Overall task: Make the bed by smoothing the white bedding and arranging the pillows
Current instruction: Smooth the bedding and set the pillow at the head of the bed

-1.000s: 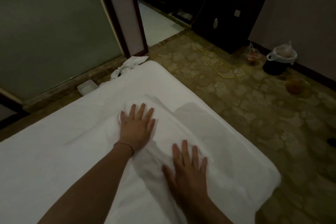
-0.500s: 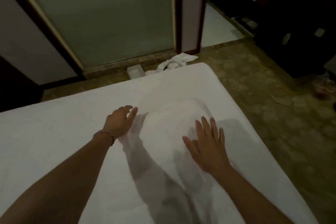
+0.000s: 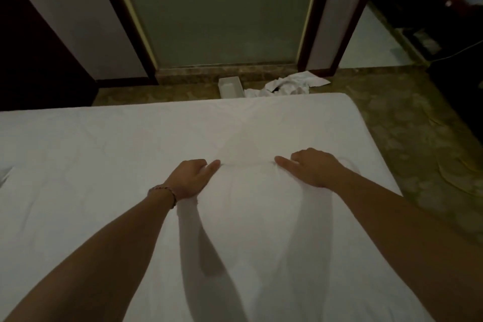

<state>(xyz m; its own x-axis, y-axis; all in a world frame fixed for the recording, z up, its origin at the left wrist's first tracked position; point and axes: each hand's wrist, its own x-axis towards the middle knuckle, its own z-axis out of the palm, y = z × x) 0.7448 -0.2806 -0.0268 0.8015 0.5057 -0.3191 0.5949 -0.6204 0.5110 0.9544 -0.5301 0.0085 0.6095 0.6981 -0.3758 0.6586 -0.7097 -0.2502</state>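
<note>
L hand (image 3: 189, 178), R hand (image 3: 311, 168) grip pillow (image 3: 251, 191), long axis toward camera.

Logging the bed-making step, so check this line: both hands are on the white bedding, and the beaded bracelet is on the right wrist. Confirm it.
One detail is wrong. The beaded bracelet is on the left wrist, not the right, as the head view shows. The rest holds: the left hand and the right hand are both on the white bedding.
</note>
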